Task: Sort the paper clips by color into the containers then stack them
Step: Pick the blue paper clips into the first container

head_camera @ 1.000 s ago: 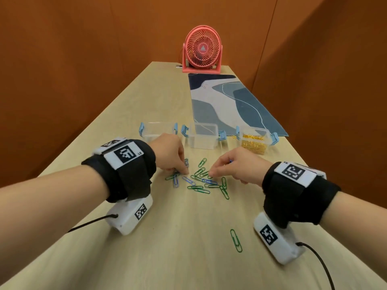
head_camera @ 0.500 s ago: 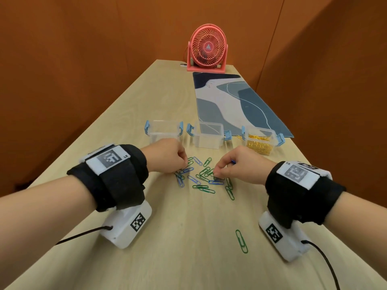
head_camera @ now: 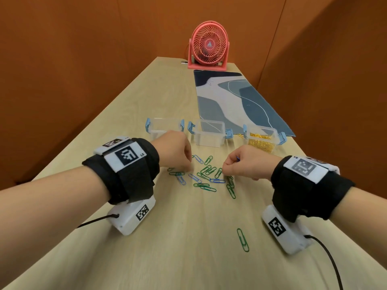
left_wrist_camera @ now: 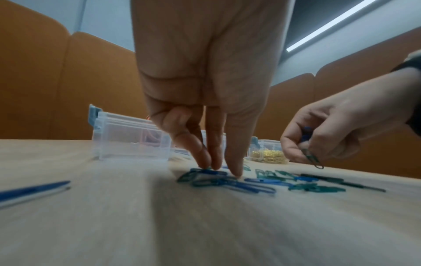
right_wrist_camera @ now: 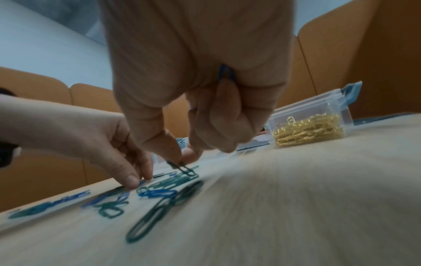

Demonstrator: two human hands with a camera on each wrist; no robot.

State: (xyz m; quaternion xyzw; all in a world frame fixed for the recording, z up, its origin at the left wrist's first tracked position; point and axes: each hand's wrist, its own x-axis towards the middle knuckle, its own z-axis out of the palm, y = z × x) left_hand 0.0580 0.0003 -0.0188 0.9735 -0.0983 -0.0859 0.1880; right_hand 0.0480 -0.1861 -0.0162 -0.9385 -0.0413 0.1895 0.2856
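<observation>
Blue and green paper clips (head_camera: 206,177) lie in a loose pile on the wooden table (head_camera: 188,248). My left hand (head_camera: 178,152) reaches down at the pile's left side and its fingertips (left_wrist_camera: 206,164) close on a blue clip (left_wrist_camera: 210,172) still on the table. At the pile's right side my right hand (head_camera: 244,164) pinches a green clip (right_wrist_camera: 185,170) just above the wood. It also holds blue clips (right_wrist_camera: 226,73) under its curled fingers. Behind the pile stand three clear containers: left (head_camera: 164,127), middle (head_camera: 209,133), and right (head_camera: 261,141) with gold clips inside.
One green clip (head_camera: 243,239) lies alone near the front, beside my right wrist. A blue patterned mat (head_camera: 234,101) runs behind the containers, with a pink fan (head_camera: 209,46) at the far end. Orange walls close in both sides.
My left hand has shifted slightly away from me along the pile's left edge. The right hand stayed at the right edge and now has a green clip pinched.
</observation>
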